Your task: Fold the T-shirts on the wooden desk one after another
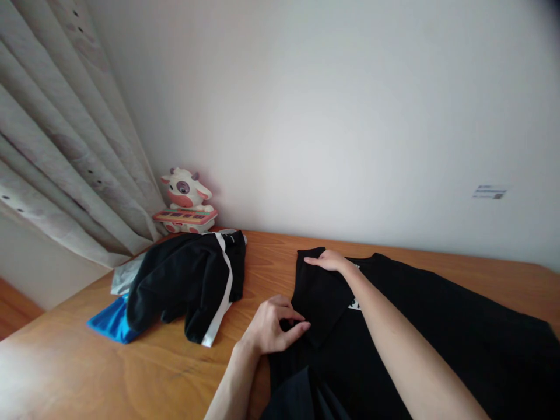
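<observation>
Pinching shirt [437, 309]: left fingers [297, 333] | right fingers [315, 263] extended atop | leftward: clothes pile [179, 280], toy cow [187, 193]

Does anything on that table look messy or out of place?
Nothing looks spilled or damaged. The clothes pile at left looks untidy: rumpled, with blue cloth poking out beneath, unlike the flatter black garment at right. The cow toy behind the pile also seems an odd companion for clothing.

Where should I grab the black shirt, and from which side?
Probably the left edge, coming in from the left. The shirt lies mostly flat, a flap folded inward on that side, and the table showing alongside should leave room. The left hand is beside it; the right hand rests near the flap's far corner.
</observation>
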### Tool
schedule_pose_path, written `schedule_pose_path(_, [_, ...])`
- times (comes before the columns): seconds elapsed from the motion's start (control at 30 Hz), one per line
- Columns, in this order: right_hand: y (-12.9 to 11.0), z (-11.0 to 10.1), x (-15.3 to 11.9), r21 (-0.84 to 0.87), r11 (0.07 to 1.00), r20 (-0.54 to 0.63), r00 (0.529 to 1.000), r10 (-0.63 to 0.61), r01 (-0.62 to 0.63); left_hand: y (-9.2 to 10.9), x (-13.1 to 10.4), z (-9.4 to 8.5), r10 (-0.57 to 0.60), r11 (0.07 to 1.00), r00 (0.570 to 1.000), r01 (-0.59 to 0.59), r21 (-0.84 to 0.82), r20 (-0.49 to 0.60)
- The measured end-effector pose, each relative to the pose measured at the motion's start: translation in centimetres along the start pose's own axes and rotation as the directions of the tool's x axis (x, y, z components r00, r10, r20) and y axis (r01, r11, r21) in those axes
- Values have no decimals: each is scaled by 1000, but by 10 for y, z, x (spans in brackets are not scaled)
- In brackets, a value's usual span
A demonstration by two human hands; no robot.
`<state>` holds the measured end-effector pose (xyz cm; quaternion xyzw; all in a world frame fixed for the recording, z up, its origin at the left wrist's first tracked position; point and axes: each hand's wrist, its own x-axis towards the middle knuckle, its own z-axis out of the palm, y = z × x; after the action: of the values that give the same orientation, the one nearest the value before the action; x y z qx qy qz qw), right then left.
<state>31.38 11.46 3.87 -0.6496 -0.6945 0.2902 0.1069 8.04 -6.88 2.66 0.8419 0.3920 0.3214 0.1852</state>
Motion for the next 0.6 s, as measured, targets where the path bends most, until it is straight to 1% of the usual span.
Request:
schedule_pose_path(0.1, [11, -21, -15, -25, 999, 159, 986, 50, -46, -1, 2, 0, -13, 999, 1000, 13, 44, -6])
schedule_pose_path(0.17, [16, -28, -25, -12, 998, 224, 972, 66, -65, -3, 3, 1, -7, 998, 1000, 8, 69, -9])
schedule_pose_path(0.3, [20, -31, -42, 86, 989, 305, 948, 90, -122, -6, 4, 2, -2, 997, 999, 5, 72, -46])
schedule_pose_path(0.4, [23, -31, -56, 150, 973, 375, 921, 106, -174, -8, 4, 2, -18, 997, 999, 20, 73, -34])
schedule_pose_path(0.47, [27, -32, -65, 173, 966, 393, 913, 109, -190, -10, 4, 3, -19, 996, 1000, 20, 83, -15])
schedule_pose_path(0.5, [29, -32, -69, 184, 964, 384, 917, 109, -191, -11, 3, 3, -17, 996, 1000, 18, 88, -9])
schedule_pose_path(0.6, [35, -33, -78, 198, 964, 298, 948, 112, -176, -10, 3, 3, -15, 995, 1000, 15, 102, -2])
